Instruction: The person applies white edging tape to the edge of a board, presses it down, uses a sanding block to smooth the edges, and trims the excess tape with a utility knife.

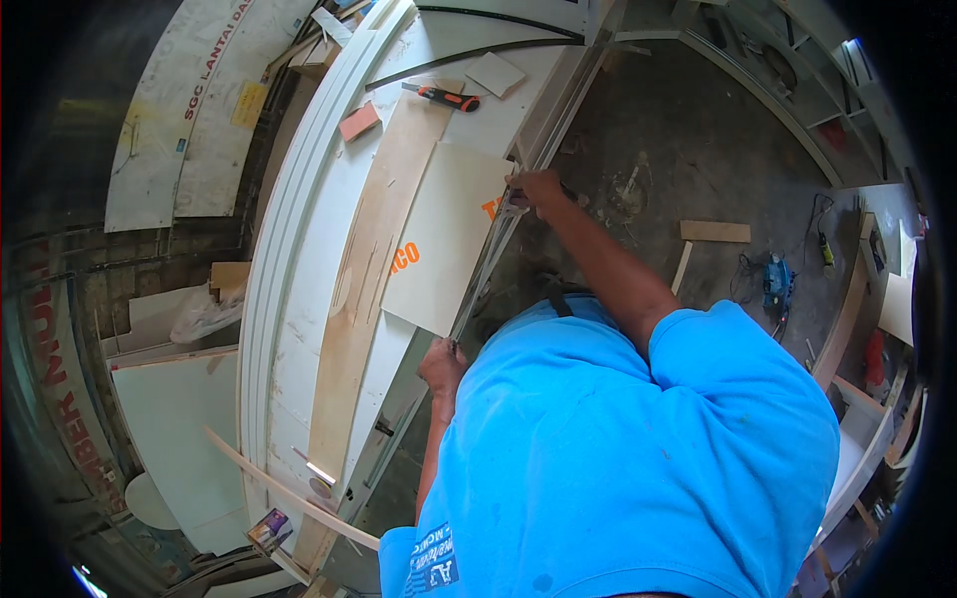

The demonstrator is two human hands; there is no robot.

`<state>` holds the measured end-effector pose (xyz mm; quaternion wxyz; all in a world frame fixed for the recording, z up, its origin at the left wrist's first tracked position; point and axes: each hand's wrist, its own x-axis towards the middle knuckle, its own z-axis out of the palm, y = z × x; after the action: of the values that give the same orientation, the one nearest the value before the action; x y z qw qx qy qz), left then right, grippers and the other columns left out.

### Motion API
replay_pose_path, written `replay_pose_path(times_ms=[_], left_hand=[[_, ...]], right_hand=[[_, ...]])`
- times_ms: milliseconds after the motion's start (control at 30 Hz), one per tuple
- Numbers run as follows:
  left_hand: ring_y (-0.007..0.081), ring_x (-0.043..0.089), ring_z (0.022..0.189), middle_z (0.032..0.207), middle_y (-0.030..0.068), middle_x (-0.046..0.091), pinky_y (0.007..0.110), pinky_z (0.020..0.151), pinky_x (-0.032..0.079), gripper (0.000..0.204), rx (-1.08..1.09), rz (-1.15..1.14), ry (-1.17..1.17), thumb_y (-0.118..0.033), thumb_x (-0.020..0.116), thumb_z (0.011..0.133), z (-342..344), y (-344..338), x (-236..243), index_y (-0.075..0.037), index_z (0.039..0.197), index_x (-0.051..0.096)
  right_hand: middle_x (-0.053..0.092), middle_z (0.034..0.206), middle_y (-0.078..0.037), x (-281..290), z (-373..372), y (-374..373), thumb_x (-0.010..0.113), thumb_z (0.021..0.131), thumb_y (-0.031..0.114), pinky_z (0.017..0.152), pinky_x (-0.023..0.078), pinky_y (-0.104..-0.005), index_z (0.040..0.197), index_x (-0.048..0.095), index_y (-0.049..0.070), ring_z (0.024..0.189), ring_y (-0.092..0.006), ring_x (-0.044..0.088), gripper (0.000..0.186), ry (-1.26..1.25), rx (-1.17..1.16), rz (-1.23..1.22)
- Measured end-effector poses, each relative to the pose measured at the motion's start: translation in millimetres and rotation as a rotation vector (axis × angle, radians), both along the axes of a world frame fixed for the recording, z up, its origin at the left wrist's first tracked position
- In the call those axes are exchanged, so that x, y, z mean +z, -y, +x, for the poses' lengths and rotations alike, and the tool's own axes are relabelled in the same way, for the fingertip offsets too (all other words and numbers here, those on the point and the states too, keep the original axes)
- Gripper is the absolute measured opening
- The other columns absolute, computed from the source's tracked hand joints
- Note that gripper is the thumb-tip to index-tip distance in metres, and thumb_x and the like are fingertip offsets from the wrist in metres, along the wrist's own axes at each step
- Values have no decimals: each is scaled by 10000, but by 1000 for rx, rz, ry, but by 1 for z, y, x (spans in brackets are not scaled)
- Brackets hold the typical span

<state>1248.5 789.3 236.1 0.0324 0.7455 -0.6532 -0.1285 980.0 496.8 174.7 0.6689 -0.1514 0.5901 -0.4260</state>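
Note:
A flat white board (447, 234) with orange lettering lies on a long pale wooden plank (339, 384) across the white work surface. At the board's near left corner my left hand (442, 367) is closed, its fingertips against the edge. My right hand (538, 191) is closed at the far right corner, with the fingers curled at the edge and partly hidden. Beyond the board rests an orange-and-black utility knife (444, 97). A reddish block (360, 122) and a small white offcut (494, 74) lie close to the knife.
Beside the bench, a blue power tool (778, 283) and a wooden offcut (715, 231) lie on the concrete floor. A thin curved strip (289, 488) crosses the bench's lower end. Large sheets (189, 399) lean at the left.

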Motion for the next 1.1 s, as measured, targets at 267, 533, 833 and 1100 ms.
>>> replay_pose_path(times_ms=[267, 533, 833, 1100], left_hand=[[323, 663, 740, 811, 107, 632, 452, 641, 522, 135, 17, 21, 5, -181, 753, 758, -1, -2, -1, -84, 799, 669], [331, 666, 753, 820, 116, 648, 454, 663, 528, 134, 38, 29, -14, -185, 750, 765, 0, 0, -2, -78, 804, 678], [335, 671, 774, 836, 122, 660, 456, 675, 531, 131, 55, 59, -22, -184, 743, 769, 0, 1, -1, -75, 822, 692], [324, 664, 758, 810, 115, 646, 445, 670, 524, 117, 60, 47, -47, -178, 750, 766, -3, 2, 0, -90, 818, 694]], right_hand=[[650, 993, -211, -1, 1, 1, 798, 810, 43, 693, 646, -417, 984, 602, -130, 869, -338, 703, 314, 31, -5, -11], [650, 980, -183, -6, 12, -1, 783, 838, 110, 698, 614, -397, 964, 646, -121, 848, -305, 686, 296, -51, -34, -27], [658, 1022, -180, -21, 19, 2, 774, 839, 93, 705, 626, -382, 1030, 663, -119, 857, -292, 689, 307, -117, -21, -42], [678, 926, -146, -30, 21, 2, 783, 818, 80, 639, 597, -362, 966, 686, -103, 755, -248, 688, 254, -152, -37, -81]])
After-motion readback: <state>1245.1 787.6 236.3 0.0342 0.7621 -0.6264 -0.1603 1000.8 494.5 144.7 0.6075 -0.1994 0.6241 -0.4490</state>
